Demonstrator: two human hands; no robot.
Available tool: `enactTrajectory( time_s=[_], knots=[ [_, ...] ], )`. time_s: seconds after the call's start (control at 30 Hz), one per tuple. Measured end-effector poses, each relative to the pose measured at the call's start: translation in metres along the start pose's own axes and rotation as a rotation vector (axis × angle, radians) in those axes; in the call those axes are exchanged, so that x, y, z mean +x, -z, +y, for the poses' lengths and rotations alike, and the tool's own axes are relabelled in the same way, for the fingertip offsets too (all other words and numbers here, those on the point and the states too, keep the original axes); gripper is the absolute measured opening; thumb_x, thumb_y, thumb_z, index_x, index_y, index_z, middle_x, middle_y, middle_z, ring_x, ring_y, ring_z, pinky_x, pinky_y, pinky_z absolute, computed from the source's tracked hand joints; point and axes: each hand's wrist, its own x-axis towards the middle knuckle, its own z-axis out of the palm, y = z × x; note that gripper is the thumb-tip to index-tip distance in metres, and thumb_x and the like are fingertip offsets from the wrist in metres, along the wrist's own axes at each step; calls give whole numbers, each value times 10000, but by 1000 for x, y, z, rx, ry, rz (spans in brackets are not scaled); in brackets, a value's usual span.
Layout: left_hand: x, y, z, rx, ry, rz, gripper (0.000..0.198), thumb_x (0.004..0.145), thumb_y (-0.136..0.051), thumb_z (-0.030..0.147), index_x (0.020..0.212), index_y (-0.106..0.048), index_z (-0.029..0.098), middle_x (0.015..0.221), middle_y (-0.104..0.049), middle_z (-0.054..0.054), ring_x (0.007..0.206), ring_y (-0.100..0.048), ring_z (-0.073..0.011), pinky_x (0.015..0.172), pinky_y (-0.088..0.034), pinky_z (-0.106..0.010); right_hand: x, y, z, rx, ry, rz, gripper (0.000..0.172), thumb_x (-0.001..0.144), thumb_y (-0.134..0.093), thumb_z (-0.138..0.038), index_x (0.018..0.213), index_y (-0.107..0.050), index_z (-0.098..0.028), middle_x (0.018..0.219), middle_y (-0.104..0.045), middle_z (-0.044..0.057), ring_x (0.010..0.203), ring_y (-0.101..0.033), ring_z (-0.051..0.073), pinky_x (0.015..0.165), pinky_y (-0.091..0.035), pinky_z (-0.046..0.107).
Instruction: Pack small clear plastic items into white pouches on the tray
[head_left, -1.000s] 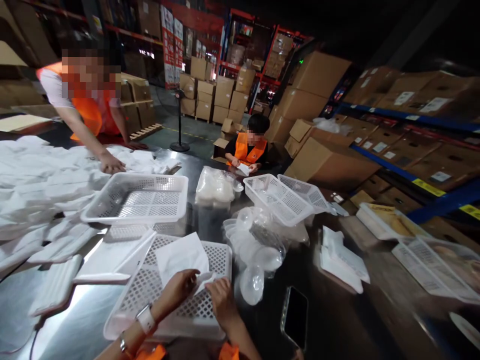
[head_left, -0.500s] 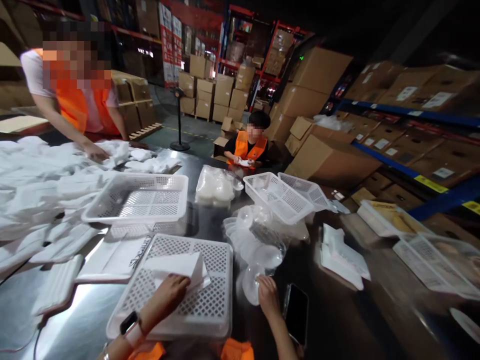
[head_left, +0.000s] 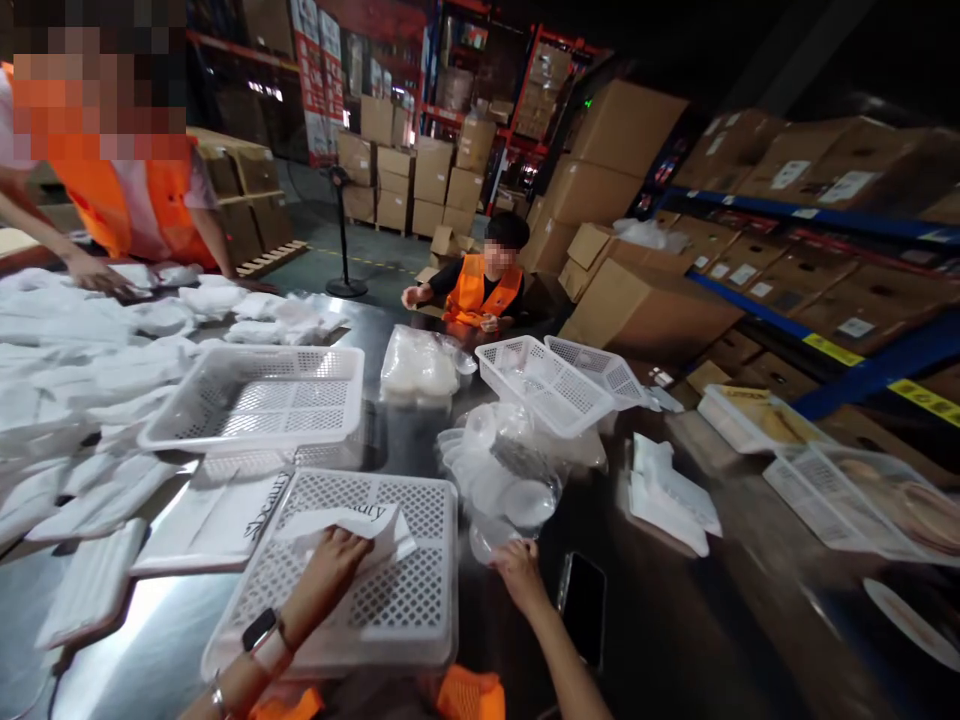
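My left hand (head_left: 330, 562) lies flat, fingers closed together, pressing a white folded packet (head_left: 352, 526) onto an upturned white perforated basket (head_left: 405, 600) right in front of me. My right hand (head_left: 517, 570) reaches to the right of the basket and pinches a clear plastic lid (head_left: 487, 537) at the edge of a heap of clear lids in a plastic bag (head_left: 510, 470). A dark phone (head_left: 581, 608) lies face up just right of that hand.
More white baskets (head_left: 255, 395) (head_left: 544, 383) stand further back, with a white pile of packets (head_left: 82, 370) on the left. A person in an orange vest (head_left: 112, 200) leans over that pile; another person (head_left: 480, 285) sits across. Cardboard boxes and blue shelving (head_left: 825, 340) line the right.
My right hand left the packet and moved right to the clear lids. My left hand flattened the packet on the basket. The person at left drew their arm back leftward.
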Motion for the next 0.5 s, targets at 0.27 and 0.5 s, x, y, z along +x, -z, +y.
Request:
enactTrajectory(
  time_s=[0.27,0.5],
  knots=[
    [25,61,-56,-387,598,645,282,730,-473,389,790,-649,177,821,-722,-86,831,-675,-269,746,-547,-381,7,-4,-24,-78,-116,14,219,888,-572,-275,976,-755,-192,1095,-718,98,1119,-621,258,969,-447,365],
    [38,83,-44,-250,325,601,417,699,-494,267,1058,-659,134,1262,-613,-155,1175,-572,-294,993,-489,-418,14,-5,-48,-151,-252,45,323,870,-595,-397,1027,-732,-149,1123,-699,164,1117,-623,319,920,-483,419]
  ],
)
